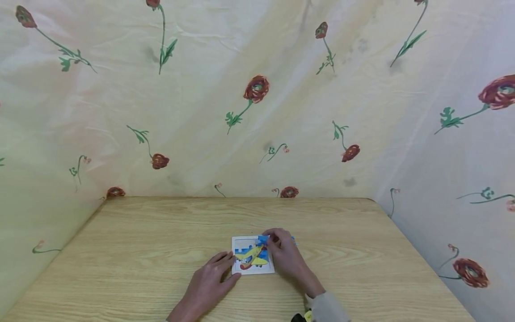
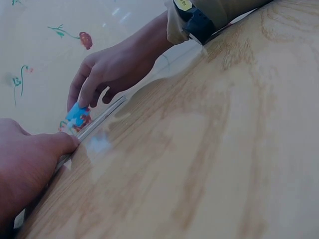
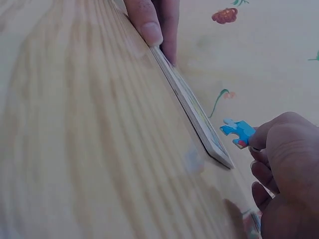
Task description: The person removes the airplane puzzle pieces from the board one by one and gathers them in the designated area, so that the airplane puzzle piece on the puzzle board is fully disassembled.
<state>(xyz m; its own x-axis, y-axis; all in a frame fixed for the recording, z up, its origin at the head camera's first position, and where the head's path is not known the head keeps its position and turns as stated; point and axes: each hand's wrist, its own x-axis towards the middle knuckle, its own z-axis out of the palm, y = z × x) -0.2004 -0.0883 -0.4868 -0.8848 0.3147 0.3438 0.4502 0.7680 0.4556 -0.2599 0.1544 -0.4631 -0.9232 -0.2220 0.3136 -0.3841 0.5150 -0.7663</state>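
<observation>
A small jigsaw puzzle board [image 1: 257,272] with a white rim lies on the table, showing a yellow airplane [image 1: 252,259] on blue. My left hand [image 1: 211,279] holds its near left corner, thumb at the front edge and fingers along the left side. Over the board's far right part, my right hand [image 1: 287,255] pinches a blue puzzle piece [image 3: 241,132] between thumb and finger. That piece carries a bit of red and is raised above the board in the right wrist view. The upper left of the board shows bare pale backing.
Another blue piece [image 1: 294,240] lies right of the board, partly hidden behind the right hand. The wood-grain table [image 1: 161,237] meets a flowered cloth [image 1: 193,112] at the back and sides. A black strapped device [image 2: 202,22] with a yellow label sits at the right wrist.
</observation>
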